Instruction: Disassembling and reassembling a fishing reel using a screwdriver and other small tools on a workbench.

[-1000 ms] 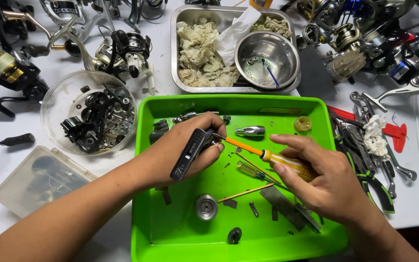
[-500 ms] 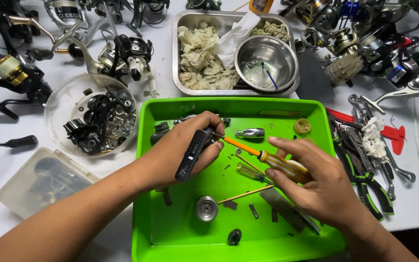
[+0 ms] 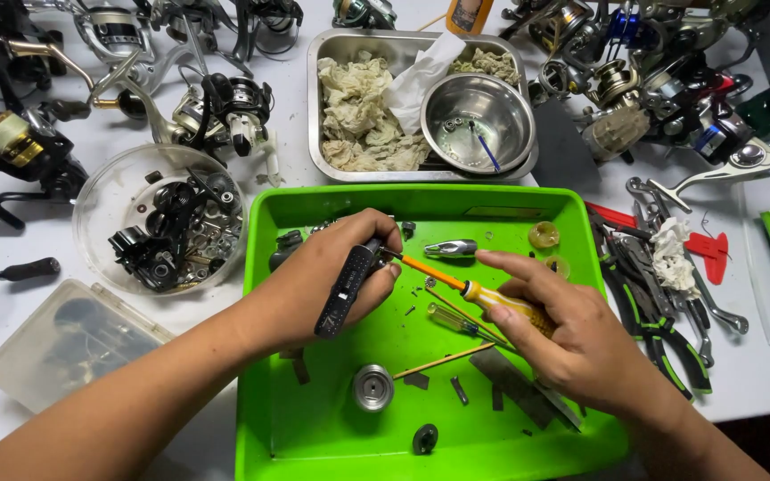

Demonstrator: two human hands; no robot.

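Left hand (image 3: 327,276) closed around a long black reel part (image 3: 347,287), held tilted above the green tray (image 3: 331,207). Right hand (image 3: 572,338) wrapped around the yellow handle of a screwdriver (image 3: 483,298); its orange shaft runs up-left and the tip meets the upper end of the black part, just at the left fingertips. The join itself is partly hidden by fingers.

Judgement on the step: the tip looks best kept square in line with the fastener, the left grip firm so the part cannot twist, and the work kept low over the tray so that anything loosened drops inside it and not onto the table (image 3: 11,312).

Containers:
- Green tray: a small silver spool (image 3: 372,387), a round black cap (image 3: 424,437), a chrome oval piece (image 3: 450,248), a second thin screwdriver (image 3: 456,321), a thin wooden stick (image 3: 443,361), flat grey strips, scattered tiny bits.
- Clear round bowl (image 3: 91,200), left of the tray: black and metal reel parts, heaped.
- Steel pan (image 3: 323,53), behind the tray: crumpled stained rags, with a steel bowl (image 3: 479,116) set inside holding a blue-handled tool and a few small pieces.
- Clear plastic box (image 3: 64,347), near left: contents too dim to tell.
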